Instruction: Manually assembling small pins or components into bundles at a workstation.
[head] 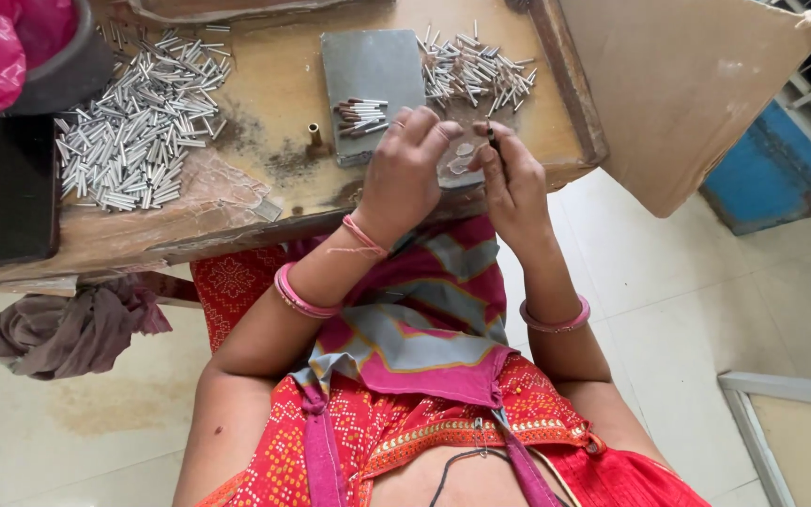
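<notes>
Red patterned lap (424, 422), worn wooden bench (274, 84), tiled floor (668, 310); right hand (511, 178) pinching thin rod (493, 139)

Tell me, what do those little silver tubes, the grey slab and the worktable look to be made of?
Silver tubes: probably metal, bright and shiny. Grey slab: maybe dull steel or stone, flat, matte, scuffed. Worktable: wood, brown, worn, stained dark.

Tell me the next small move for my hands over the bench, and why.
Probably set the thin dark rod, pinched upright in the right hand, down with the short row of finished pieces on the grey metal plate. The left hand sits beside it, and that row lies just ahead.
</notes>
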